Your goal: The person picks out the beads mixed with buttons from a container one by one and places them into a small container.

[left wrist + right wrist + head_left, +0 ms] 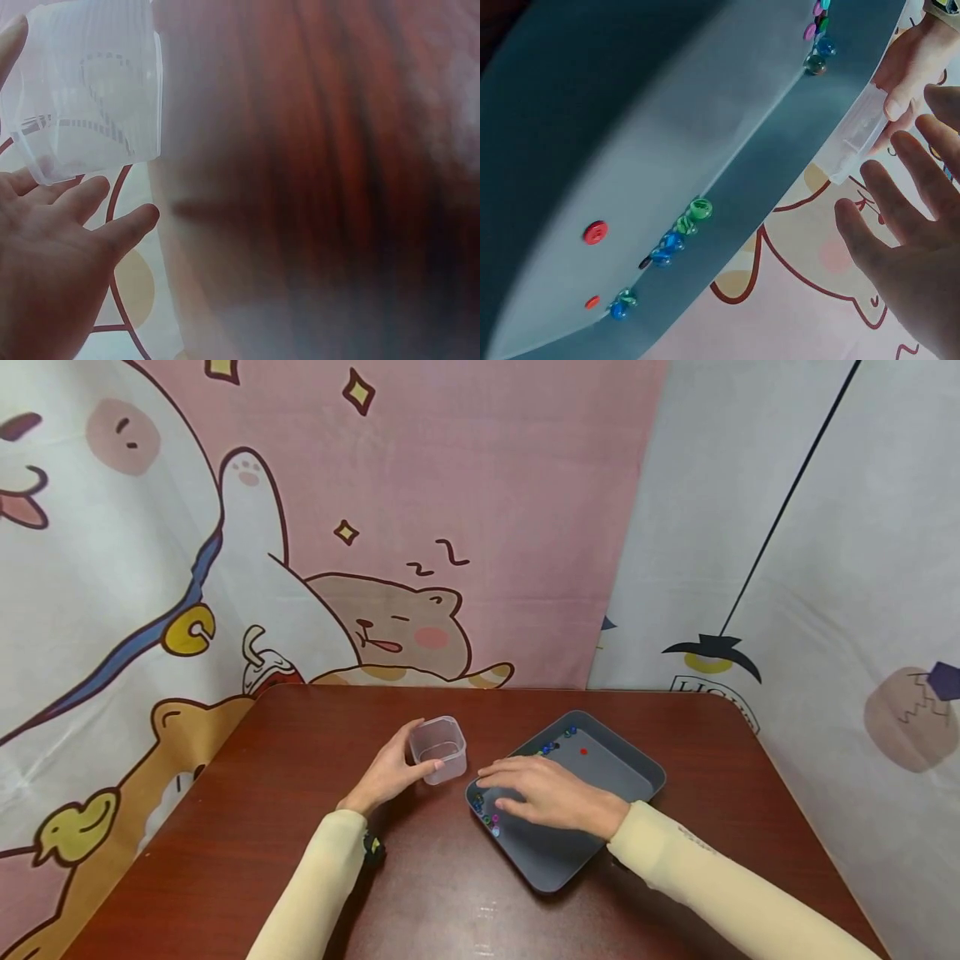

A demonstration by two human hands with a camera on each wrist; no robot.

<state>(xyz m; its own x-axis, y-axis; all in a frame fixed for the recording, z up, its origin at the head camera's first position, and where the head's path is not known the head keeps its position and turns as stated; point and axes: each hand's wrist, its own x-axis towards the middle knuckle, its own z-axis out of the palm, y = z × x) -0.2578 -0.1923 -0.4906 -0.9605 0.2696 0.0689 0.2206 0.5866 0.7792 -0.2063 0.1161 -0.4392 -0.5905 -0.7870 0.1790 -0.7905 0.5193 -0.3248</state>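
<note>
My left hand (388, 774) holds a small clear plastic container (447, 748) between thumb and fingers, left of the grey tray (546, 858). In the left wrist view the container (97, 90) looks see-through, with no contents visible. My right hand (551, 792) hovers over the tray's left part, fingers extended and holding nothing; its spread fingers show in the right wrist view. Glass marbles (700, 208), green and blue, lie in a line along the tray's side. A red button (595, 232) lies on the tray floor, and pink buttons (810, 31) are near more marbles in a corner.
The tray and container are on a dark red-brown wooden table (247, 827). Behind it hangs a printed cloth (525, 527) with cartoon animals. A dark band (372, 848) is around the left wrist.
</note>
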